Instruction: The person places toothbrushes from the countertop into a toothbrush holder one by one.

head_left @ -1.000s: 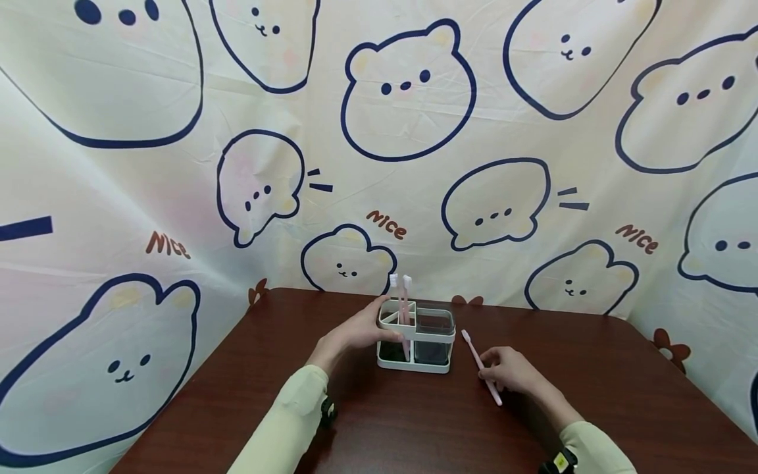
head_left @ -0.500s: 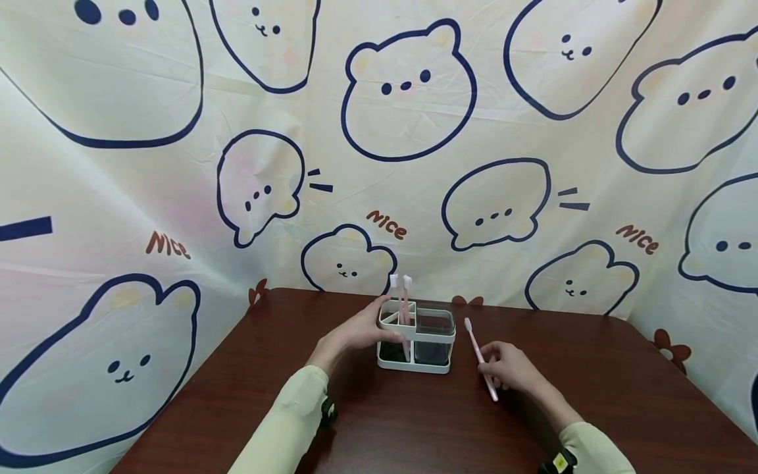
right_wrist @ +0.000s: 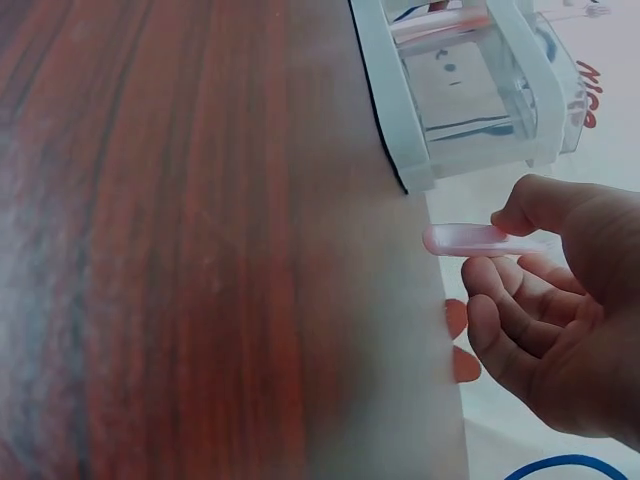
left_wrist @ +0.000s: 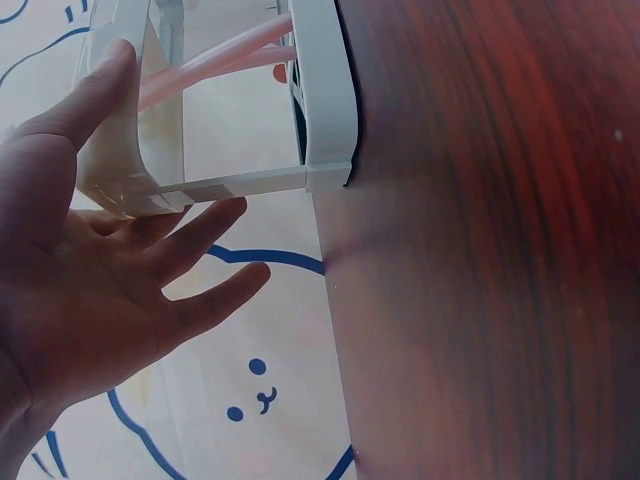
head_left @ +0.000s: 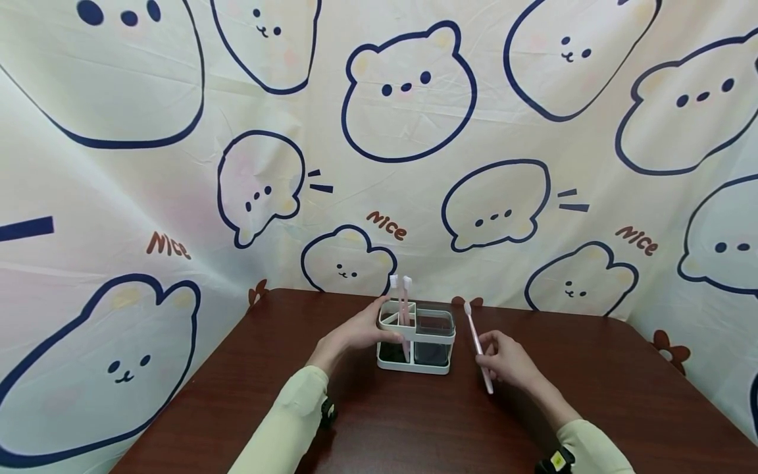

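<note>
My left hand (head_left: 357,331) grips the left side of a pale toothbrush holder (head_left: 435,337) standing on the table. In the left wrist view the thumb lies against its upper rim (left_wrist: 128,110), the other fingers around the far side. Two pink toothbrushes (head_left: 405,309) with white heads stand in the holder's left compartments. To the right of the holder, my right hand (head_left: 507,359) pinches another pink toothbrush (head_left: 474,334) between thumb and fingers. Its head points up and away, tilted slightly left. In the right wrist view the handle end (right_wrist: 460,239) sticks out past the thumb.
The dark brown wooden table (head_left: 391,428) reaches back to a pale cloth backdrop (head_left: 408,197) printed with cartoon bear faces. A clear cup (head_left: 435,321) fills the holder's right side. Dark bands (head_left: 556,459) sit at both wrists.
My right hand has lifted the toothbrush and brought it slightly up and left, turning it more upright. The left hand and the holder have stayed in place.
</note>
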{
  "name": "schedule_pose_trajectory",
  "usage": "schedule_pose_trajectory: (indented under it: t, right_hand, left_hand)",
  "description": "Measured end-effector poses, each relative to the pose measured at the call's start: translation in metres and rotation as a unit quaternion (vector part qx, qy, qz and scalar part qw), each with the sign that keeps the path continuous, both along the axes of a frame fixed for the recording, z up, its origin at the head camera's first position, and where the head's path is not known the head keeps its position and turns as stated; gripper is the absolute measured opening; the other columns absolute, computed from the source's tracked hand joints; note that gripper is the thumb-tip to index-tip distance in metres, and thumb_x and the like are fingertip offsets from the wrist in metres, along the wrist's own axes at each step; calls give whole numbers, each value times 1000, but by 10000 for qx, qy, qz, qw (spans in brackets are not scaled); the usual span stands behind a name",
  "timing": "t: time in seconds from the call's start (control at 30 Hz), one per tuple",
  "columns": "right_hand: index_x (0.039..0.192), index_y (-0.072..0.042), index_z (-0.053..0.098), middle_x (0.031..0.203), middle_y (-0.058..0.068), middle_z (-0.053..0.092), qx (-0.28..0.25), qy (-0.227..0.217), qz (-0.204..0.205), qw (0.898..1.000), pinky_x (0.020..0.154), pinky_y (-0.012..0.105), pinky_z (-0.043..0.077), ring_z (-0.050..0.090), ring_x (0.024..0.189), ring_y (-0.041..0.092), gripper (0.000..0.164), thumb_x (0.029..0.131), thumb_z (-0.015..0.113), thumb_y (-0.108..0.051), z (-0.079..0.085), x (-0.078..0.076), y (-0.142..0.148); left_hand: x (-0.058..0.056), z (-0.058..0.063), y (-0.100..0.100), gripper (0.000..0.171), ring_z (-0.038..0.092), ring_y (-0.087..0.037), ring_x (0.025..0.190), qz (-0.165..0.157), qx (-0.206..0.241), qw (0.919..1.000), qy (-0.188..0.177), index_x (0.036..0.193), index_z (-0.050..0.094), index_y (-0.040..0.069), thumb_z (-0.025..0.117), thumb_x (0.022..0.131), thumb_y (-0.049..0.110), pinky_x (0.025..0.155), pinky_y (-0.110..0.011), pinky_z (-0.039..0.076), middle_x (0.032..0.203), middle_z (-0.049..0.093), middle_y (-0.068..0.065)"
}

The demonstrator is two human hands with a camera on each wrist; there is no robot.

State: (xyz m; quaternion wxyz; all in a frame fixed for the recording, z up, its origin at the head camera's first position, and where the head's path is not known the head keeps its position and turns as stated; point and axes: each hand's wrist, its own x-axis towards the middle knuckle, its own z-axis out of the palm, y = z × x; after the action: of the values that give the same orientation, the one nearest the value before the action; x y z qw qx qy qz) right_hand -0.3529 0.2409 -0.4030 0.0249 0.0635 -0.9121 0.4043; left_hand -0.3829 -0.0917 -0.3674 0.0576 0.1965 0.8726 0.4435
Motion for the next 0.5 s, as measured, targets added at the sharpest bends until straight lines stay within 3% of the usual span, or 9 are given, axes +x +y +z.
schedule_pose_trajectory:
  t: [0.27,0.5]
  right_hand:
    - [127,-1,49,81,9,58,-146,370,-30,9992,52,28,52,60,61,23,46,87,70,-8,15,3,-6]
    - [128,-4,46,84,9,57,-84,873,-86,9961,58,26,53,57,67,18,47,87,68,-8,30,5,-13]
  left_hand:
    - [1,0,0,97,42,-31,136,28,20,10000,-4,156,24,17,80,81,41,114,-63,30,156,36,-12]
    - [2,0,0,95,42,-30,136,24,20,10000,-39,156,25,20,79,81,42,114,-63,30,156,36,-11]
